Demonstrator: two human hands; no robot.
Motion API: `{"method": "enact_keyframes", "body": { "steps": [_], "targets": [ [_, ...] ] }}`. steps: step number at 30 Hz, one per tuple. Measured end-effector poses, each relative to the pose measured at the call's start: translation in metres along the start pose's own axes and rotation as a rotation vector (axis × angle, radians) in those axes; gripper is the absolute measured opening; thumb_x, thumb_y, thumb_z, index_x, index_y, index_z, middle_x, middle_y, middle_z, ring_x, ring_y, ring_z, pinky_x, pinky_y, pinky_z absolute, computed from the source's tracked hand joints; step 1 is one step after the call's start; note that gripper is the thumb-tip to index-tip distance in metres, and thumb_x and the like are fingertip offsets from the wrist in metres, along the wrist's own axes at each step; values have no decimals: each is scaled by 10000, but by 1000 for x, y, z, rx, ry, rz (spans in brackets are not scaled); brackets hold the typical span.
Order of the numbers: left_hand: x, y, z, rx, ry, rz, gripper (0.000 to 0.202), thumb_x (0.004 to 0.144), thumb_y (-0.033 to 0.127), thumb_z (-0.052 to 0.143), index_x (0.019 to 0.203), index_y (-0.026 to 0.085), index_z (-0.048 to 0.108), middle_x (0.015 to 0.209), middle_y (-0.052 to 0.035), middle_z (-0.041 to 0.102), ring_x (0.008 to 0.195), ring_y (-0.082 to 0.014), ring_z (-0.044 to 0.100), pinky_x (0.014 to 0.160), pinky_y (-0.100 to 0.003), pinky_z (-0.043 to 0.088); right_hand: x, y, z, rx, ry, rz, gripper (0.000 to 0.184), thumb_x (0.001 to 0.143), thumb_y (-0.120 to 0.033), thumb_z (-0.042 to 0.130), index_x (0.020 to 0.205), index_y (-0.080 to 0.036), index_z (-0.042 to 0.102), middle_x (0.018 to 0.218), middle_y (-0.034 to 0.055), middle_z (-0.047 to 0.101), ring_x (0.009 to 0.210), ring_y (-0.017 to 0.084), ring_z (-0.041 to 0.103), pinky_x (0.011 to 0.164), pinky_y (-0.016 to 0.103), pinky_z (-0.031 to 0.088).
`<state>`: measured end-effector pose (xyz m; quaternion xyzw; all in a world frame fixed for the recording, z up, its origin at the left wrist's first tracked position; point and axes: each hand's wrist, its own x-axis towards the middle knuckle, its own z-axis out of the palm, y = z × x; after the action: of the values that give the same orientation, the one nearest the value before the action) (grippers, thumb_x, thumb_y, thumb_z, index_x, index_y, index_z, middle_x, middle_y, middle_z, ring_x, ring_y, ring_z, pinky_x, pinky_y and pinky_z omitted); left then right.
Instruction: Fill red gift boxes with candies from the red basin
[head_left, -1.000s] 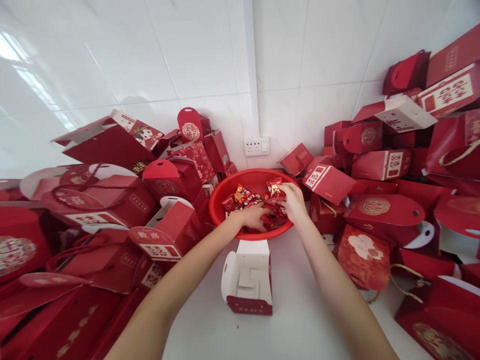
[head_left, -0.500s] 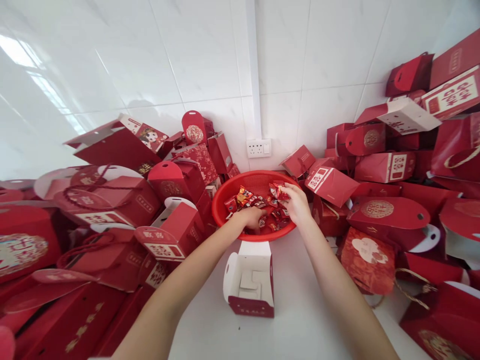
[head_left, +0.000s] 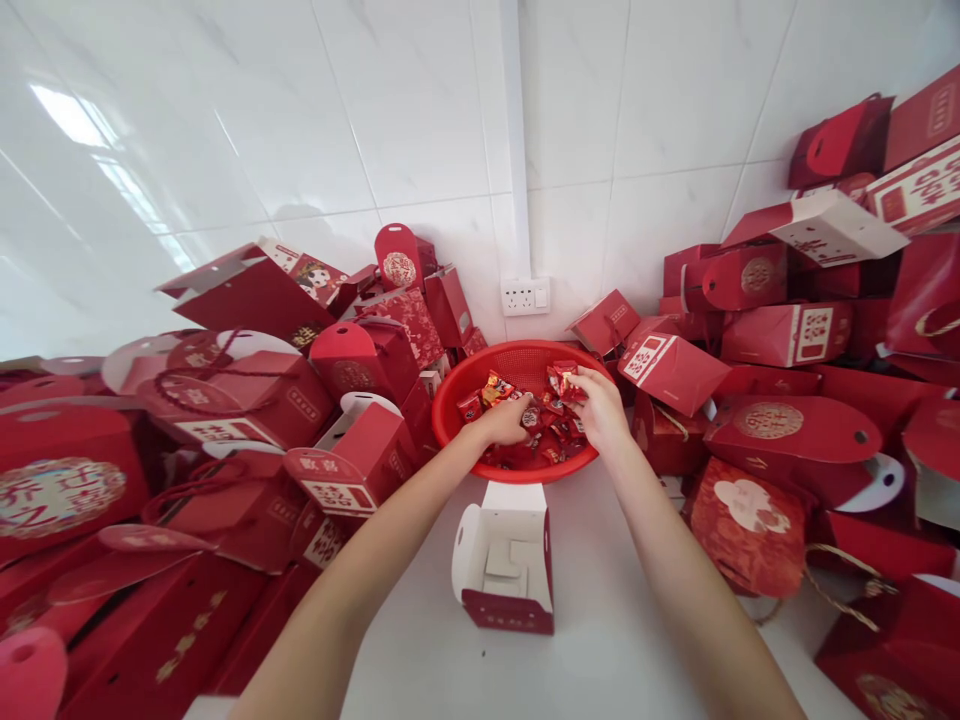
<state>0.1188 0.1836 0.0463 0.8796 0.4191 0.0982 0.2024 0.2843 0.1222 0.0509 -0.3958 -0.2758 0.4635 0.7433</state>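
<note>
Head view: left hand [head_left: 506, 420] and right hand [head_left: 604, 410] inside round red plastic basket [head_left: 450, 405]. Right clenched on small red foil-wrapped sweets [head_left: 564, 380]; left curled onto the heap, grip indiscernible. Just bodyward, nearest the left: open red cardboard box with white lining [head_left: 504, 555], mouth up, on white table [head_left: 600, 620].

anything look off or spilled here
Nothing spilled or damaged. The red gift boxes lie tumbled in heaps on both sides, many tilted. The left hand and right hand are in the basket of sweets.
</note>
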Motion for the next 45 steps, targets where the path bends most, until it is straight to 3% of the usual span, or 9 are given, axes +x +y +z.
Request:
{"method": "enact_keyframes", "body": {
  "steps": [2, 5, 7, 10, 19, 28, 36, 45],
  "targets": [
    [3, 0, 0, -60, 68, 5, 645, 628, 143, 750, 1254, 167, 598, 1180, -112, 717, 1076, -287, 682, 913, -340, 528, 0, -1, -1, -15, -10, 1, 242, 581, -254, 759, 792, -219, 647, 680, -44, 690, 646, 146, 660, 570, 248, 529],
    [6, -1, 1, -145, 145, -17, 633, 629, 133, 753, 1239, 156, 589, 950, -35, 720, 886, -228, 693, 773, -296, 546, -1, -2, -1, -27, -26, -4, 251, 579, -257, 771, 791, -222, 641, 680, -45, 689, 659, 151, 657, 580, 256, 527],
    [8, -2, 1, -188, 176, -38, 626, 633, 115, 744, 1239, 149, 588, 784, 23, 666, 752, -189, 667, 672, -262, 528, -2, -2, -1, -28, -34, -9, 258, 572, -252, 781, 784, -223, 637, 682, -46, 692, 659, 151, 653, 587, 260, 527],
    [7, -1, 0, -226, 214, -62, 571, 657, 87, 708, 1216, 149, 614, 700, 53, 614, 694, -164, 638, 638, -242, 508, -3, -3, 0, -27, -35, -12, 245, 559, -236, 776, 758, -220, 635, 670, -43, 688, 640, 146, 639, 583, 260, 526],
    [4, 6, -6, -277, 318, -70, 404, 737, 80, 611, 1116, 175, 716, 919, -20, 734, 879, -199, 672, 880, -304, 531, -1, -1, 0, -50, -28, -11, 232, 548, -235, 749, 754, -214, 645, 652, -38, 679, 612, 146, 626, 565, 264, 520],
    [8, 4, -7, -388, 380, -31, 447, 786, 98, 507, 1168, 182, 723, 783, 5, 690, 786, -179, 657, 842, -300, 533, -1, 1, 2, -69, -32, 23, 231, 556, -207, 779, 744, -209, 645, 668, -28, 704, 622, 164, 668, 597, 291, 564],
    [13, 1, -5, -545, 363, 90, 365, 742, 103, 550, 1045, 172, 740, 855, -15, 720, 827, -174, 668, 842, -293, 544, -2, 3, 3, -98, -28, 54, 241, 564, -169, 806, 747, -207, 656, 706, -6, 741, 678, 191, 709, 624, 308, 603],
    [14, -2, -4, -667, 359, 194, 324, 691, 76, 637, 991, 155, 730, 963, -44, 750, 908, -183, 683, 855, -301, 556, -3, 3, 5, -62, -24, 8, 244, 514, -255, 794, 735, -205, 704, 709, -1, 759, 704, 208, 706, 619, 293, 554]
  ]
}}
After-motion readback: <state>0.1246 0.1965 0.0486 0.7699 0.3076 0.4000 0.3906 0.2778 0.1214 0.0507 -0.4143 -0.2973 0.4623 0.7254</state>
